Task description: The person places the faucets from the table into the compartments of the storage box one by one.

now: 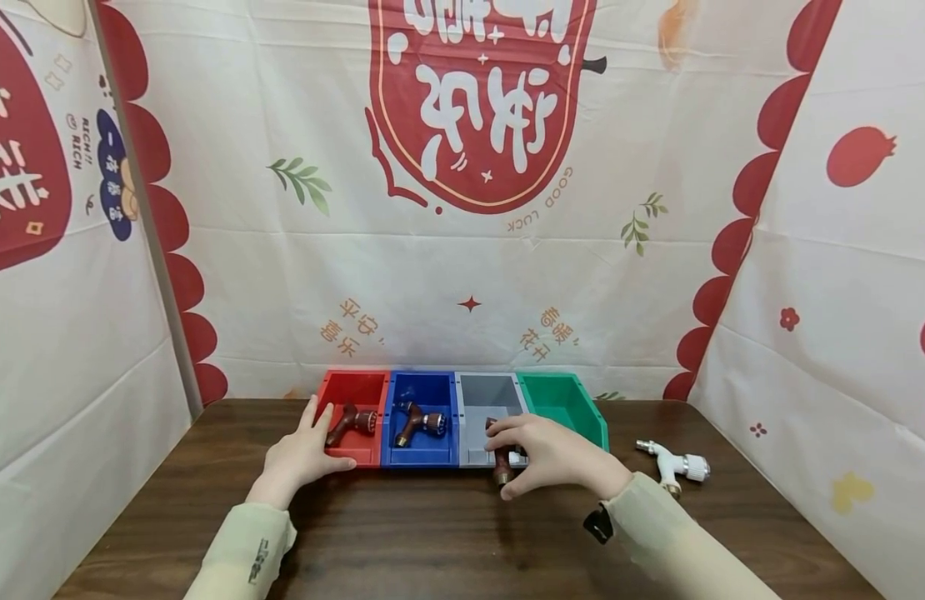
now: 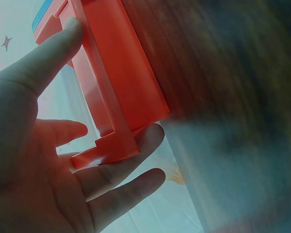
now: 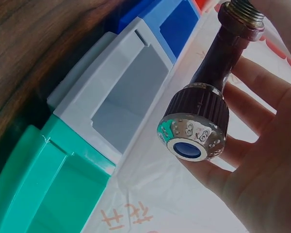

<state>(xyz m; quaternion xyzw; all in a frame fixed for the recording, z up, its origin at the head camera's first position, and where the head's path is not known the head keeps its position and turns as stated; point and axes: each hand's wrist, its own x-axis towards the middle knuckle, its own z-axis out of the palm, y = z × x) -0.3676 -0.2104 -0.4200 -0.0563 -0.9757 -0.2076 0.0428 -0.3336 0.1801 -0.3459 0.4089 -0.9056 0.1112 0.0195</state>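
Left hand [image 1: 301, 457] is spread wide, probably steadying the red bin [image 1: 367, 457] near the table's [image 1: 402, 533] back edge; right hand [image 1: 556, 450] grips a brown tap [image 1: 502, 467].

The red bin [image 1: 357, 387], blue bin [image 1: 434, 387], grey bin [image 1: 492, 392] and green bin [image 1: 556, 396] are each showing one plain colour. The held faucet [image 3: 208, 85] is displaying dark brown, with a brass-coloured thread [image 3: 245, 14] and a blue disc [image 3: 187, 150]. Another faucet [image 1: 674, 465] is gleaming white. Wood grain is streaking the brown surface [image 1: 402, 533], and red scallops [image 1: 151, 142] are edging the white backdrop [image 1: 237, 275].
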